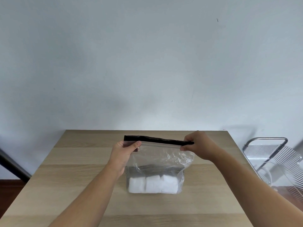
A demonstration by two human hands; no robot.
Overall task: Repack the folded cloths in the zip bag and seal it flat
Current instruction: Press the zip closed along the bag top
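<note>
Two hands hold up the zip bag by its top, with the cloths inside.

The zip bag [157, 163] stands in the middle of the tabletop [68, 185], low in the frame. The white folded cloths [153, 184] sit side by side at its bottom. The left hand [125, 153] has its grip pinched shut on the left end of the black zip strip [157, 140]. The right hand [199, 144] pinches the right end. The bag looks thin, soft and slippery, so it will likely flop and crinkle. The cloths look light and squashy. The stiff strip seems the best place to hold and press shut.
</note>
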